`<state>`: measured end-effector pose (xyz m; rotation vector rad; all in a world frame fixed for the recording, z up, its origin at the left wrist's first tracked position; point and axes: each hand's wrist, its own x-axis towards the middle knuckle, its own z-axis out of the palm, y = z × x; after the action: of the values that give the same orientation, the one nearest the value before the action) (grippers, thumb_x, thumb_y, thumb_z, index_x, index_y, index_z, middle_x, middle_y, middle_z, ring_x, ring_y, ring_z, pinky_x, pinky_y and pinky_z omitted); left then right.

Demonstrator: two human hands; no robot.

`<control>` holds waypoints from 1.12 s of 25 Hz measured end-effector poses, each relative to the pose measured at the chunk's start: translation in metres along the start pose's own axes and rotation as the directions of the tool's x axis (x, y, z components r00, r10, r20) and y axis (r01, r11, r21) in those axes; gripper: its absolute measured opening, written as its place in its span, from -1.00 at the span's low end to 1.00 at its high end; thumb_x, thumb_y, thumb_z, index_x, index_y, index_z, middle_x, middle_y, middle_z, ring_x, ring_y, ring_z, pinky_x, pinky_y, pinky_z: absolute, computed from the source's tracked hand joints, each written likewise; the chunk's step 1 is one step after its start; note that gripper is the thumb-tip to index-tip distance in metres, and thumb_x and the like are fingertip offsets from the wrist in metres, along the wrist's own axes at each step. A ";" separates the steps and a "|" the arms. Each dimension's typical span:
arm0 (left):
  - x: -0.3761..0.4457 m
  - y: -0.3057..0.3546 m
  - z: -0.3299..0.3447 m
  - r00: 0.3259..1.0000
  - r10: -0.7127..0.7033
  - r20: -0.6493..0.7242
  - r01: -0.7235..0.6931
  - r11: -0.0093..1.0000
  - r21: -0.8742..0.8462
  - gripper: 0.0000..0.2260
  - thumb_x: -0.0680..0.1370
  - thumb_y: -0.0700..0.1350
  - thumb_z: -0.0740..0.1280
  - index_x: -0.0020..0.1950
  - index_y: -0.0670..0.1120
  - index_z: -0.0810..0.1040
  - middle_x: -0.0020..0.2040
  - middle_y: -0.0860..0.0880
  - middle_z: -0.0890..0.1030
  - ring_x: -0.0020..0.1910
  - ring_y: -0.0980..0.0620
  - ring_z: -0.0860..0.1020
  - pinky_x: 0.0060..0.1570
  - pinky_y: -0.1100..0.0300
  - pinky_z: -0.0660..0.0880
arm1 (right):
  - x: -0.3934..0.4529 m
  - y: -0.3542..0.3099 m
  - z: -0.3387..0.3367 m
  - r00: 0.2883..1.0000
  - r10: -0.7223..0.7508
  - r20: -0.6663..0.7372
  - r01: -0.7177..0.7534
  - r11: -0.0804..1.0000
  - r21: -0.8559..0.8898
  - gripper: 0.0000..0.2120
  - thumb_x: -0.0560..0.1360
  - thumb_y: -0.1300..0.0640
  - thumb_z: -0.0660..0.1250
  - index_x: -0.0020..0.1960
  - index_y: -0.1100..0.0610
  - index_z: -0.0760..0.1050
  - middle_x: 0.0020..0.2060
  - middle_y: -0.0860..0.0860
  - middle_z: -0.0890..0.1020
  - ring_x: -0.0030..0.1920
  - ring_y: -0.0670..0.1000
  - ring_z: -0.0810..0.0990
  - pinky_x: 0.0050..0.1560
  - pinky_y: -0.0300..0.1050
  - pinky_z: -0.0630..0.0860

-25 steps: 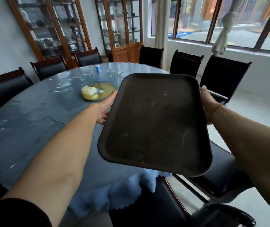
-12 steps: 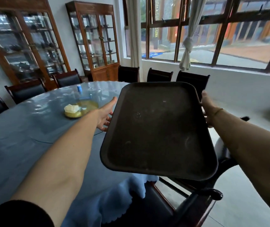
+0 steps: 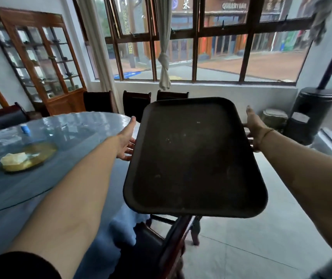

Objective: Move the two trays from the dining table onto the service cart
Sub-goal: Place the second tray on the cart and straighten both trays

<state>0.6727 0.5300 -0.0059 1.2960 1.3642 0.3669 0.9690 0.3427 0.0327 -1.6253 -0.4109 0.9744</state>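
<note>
Both hands grip one dark tray (image 3: pixel 195 158) by its opposite long edges: left hand (image 3: pixel 126 140) with thumb along the rim and fingers curled beneath, right hand (image 3: pixel 253 129) clamped the same way on the far side. Held in the air, roughly level, off the edge of the round desk (image 3: pixel 40 178) and above a dark wooden chair (image 3: pixel 173 238), facing the windows. No second tray and no service cart in sight, so only the carrying leg seems under way. Likely trouble: the near corner of the tray catching the chair back just below it during a turn; a slip from the shallow rim hold if one side dips; a stumble on chair legs hidden under the tray. Bare inside apart from pale smudges, so nothing to spill. Readable writing only outside the window: a shopfront sign (image 3: pixel 234 5) reading "QUARRYBAR", plus a large character on a neighbouring sign, too cropped to make out.
</note>
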 end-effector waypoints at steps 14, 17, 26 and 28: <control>-0.091 0.082 0.346 0.876 0.124 0.466 -0.250 0.943 0.219 -0.13 0.41 0.58 -0.09 0.04 -0.19 0.48 -0.14 -0.16 0.54 -0.18 -0.07 0.50 -0.18 0.11 0.44 | -0.129 0.053 -0.351 0.848 0.035 -0.529 0.012 0.996 0.084 -0.20 0.45 -0.51 -0.15 0.16 0.12 0.46 -0.27 0.07 0.44 -0.37 0.01 0.38 -0.41 -0.18 0.28; -0.113 0.095 0.419 0.822 0.127 0.555 -0.327 0.904 0.277 -0.11 0.38 0.60 -0.10 -0.02 -0.20 0.49 -0.16 -0.16 0.55 -0.21 -0.07 0.51 -0.19 0.10 0.45 | -0.171 0.076 -0.412 0.771 0.085 -0.631 0.013 0.989 0.149 -0.12 0.39 -0.57 -0.16 -0.01 0.18 0.51 -0.29 0.06 0.47 -0.34 0.04 0.43 -0.32 -0.17 0.37; -0.188 0.112 0.603 0.544 -0.008 0.839 -0.523 0.778 0.347 -0.07 0.40 0.59 -0.11 0.08 -0.24 0.52 -0.12 -0.17 0.55 -0.15 -0.08 0.52 -0.10 0.06 0.48 | -0.300 0.134 -0.514 0.486 0.248 -0.838 0.041 0.951 0.306 -0.12 0.31 -0.62 -0.13 -0.03 0.11 0.52 -0.20 0.11 0.56 -0.24 0.06 0.52 -0.11 -0.07 0.46; -0.205 0.109 0.634 0.478 -0.048 0.877 -0.569 0.744 0.350 -0.03 0.40 0.58 -0.10 0.17 -0.28 0.51 -0.10 -0.16 0.55 -0.16 -0.08 0.51 -0.14 0.08 0.47 | -0.326 0.149 -0.522 0.404 0.278 -0.871 0.073 0.940 0.334 -0.14 0.36 -0.59 -0.13 -0.02 0.14 0.51 -0.20 0.12 0.55 -0.25 0.07 0.50 -0.18 -0.09 0.44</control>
<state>1.2020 0.1104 0.0007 1.8920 0.3477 -0.5575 1.1432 -0.2661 0.0254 -1.6209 0.6214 0.0671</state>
